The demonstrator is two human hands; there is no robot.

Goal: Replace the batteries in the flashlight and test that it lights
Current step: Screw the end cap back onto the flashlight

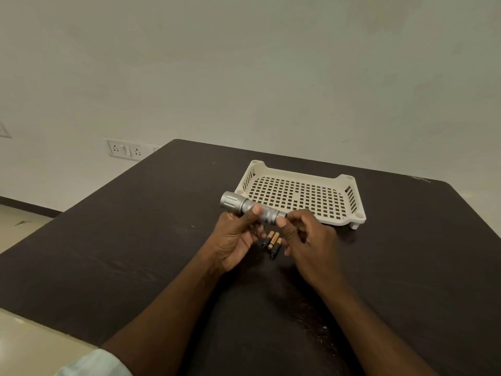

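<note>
A silver flashlight (pixel 244 206) is held level above the dark table (pixel 135 226), its wide head pointing left. My left hand (pixel 238 237) grips its barrel from below, thumb on top. My right hand (pixel 303 240) pinches the tail end of the flashlight between thumb and fingertips. Three small black-and-gold batteries (pixel 272 243) lie side by side on the table, just under and between my hands.
A white perforated plastic tray (pixel 339 221) stands just beyond my hands, nothing in it. A wall with a socket and switch plate (pixel 124 151) runs behind the table's far left edge. The table's right corner is rounded.
</note>
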